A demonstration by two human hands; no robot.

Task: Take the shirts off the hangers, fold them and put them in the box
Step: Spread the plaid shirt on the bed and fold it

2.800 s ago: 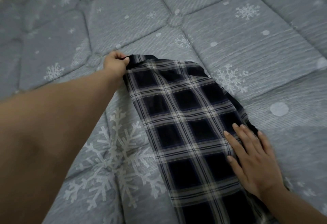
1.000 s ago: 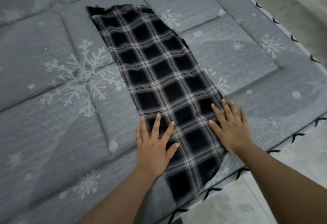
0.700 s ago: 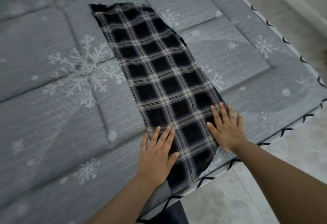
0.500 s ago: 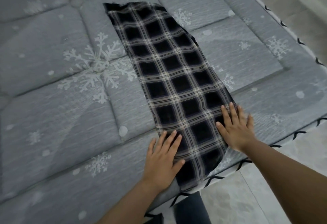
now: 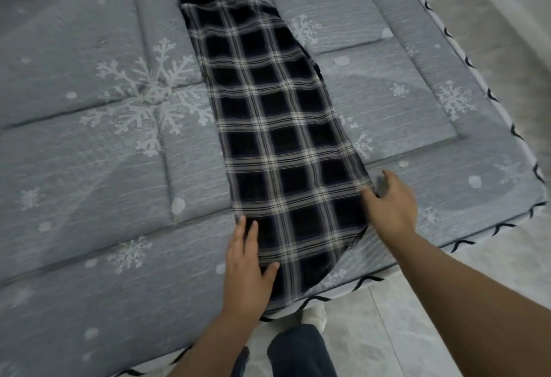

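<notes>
On the mattress (image 5: 89, 168) near its front edge lies the plaid shirt (image 5: 277, 126), folded into a long strip. L hand (image 5: 247, 269) presses flat, fingers straight; R hand (image 5: 393, 203) curls at the right hem, blurred, so grip unclear. Pinch both near corners w/ thumbs under, then fold evenly away.

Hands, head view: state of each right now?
Left hand: open, flat on the plaid shirt near its left edge.
Right hand: blurred at the shirt's right edge; grip cannot be told.
</notes>
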